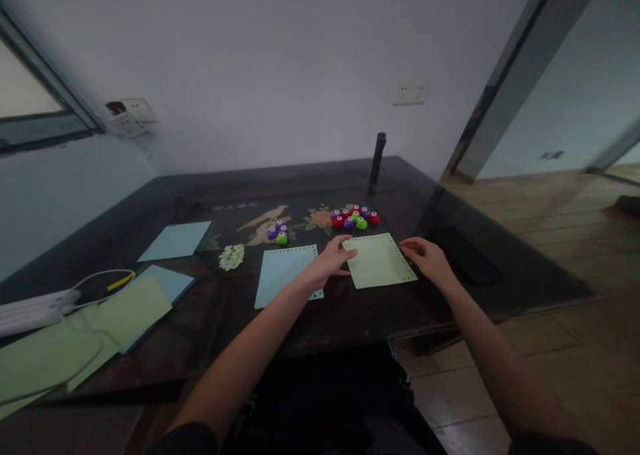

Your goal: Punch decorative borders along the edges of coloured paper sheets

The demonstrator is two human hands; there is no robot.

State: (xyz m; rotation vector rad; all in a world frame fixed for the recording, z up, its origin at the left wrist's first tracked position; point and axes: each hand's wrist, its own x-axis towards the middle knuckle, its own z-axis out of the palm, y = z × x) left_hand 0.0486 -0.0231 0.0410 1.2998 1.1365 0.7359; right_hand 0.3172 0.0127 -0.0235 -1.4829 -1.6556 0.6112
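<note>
Both your hands lie open and flat, holding nothing: left hand on the green sheet's left edge, right hand at its right edge.

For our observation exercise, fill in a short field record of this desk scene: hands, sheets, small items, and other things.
left hand: left hand flat, fingers on the left edge of the green sheet
right hand: right hand at the green sheet's right edge
beside it: blue sheet, holes along its top edge
small items: coloured punches behind the sheets
surface: dark table
far left: paper stack, white cable
</note>
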